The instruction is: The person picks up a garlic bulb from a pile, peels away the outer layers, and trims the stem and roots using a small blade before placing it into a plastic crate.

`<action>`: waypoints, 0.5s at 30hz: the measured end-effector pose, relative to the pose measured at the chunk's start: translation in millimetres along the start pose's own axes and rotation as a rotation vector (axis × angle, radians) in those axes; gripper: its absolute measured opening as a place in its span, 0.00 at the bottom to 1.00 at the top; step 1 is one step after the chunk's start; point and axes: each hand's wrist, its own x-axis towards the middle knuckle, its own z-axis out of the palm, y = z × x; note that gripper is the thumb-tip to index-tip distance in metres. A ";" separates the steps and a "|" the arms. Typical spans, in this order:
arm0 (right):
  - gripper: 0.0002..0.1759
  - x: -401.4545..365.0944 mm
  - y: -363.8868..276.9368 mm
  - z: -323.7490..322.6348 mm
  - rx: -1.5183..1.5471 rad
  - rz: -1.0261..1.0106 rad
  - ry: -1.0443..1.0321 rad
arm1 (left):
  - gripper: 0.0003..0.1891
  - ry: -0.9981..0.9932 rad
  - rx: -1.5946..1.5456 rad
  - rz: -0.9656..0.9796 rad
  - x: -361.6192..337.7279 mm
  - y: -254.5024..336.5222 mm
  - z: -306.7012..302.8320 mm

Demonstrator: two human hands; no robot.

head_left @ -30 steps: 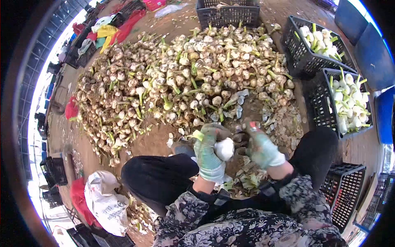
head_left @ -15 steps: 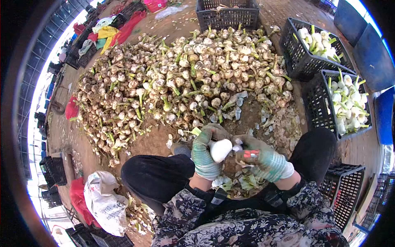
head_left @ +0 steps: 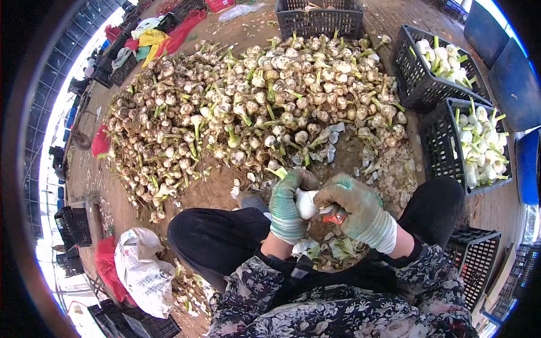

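My left hand (head_left: 286,209), in a green-and-white knitted glove, is closed around a white garlic bulb (head_left: 306,204). The bulb's cut green stem (head_left: 279,172) pokes out above the fingers. My right hand (head_left: 360,213), gloved alike, is curled against the bulb's right side, fingertips touching it. Under those fingers shows the red part of a small tool (head_left: 336,218); its blade or tip cannot be made out. Just beyond my hands spreads a large heap of unpeeled garlic (head_left: 265,107), with soil on the skins. Peeled skins and leaves (head_left: 344,248) lie below, between my legs.
Two black crates of white garlic, an upper (head_left: 408,79) and a lower (head_left: 442,138), stand on the right. Another black crate (head_left: 321,22) is behind the heap. A white sack (head_left: 143,276) slumps at lower left, and an open-mesh black crate (head_left: 473,265) sits at lower right.
My right hand has turned so its back faces up, and its fingers have closed in on the bulb. The left hand keeps its hold. The whole view has shifted slightly.
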 end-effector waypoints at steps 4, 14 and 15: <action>0.19 -17.3 -6.0 10.2 -0.046 -0.028 -0.065 | 0.12 -0.187 -0.248 -0.076 9.3 2.9 -6.6; 0.17 -23.6 28.6 7.9 0.800 0.665 0.230 | 0.17 -0.292 -0.330 0.017 5.9 5.5 0.8; 0.16 -23.6 28.6 4.0 0.389 0.510 0.200 | 0.16 -0.187 -0.399 -0.079 4.9 5.3 -0.2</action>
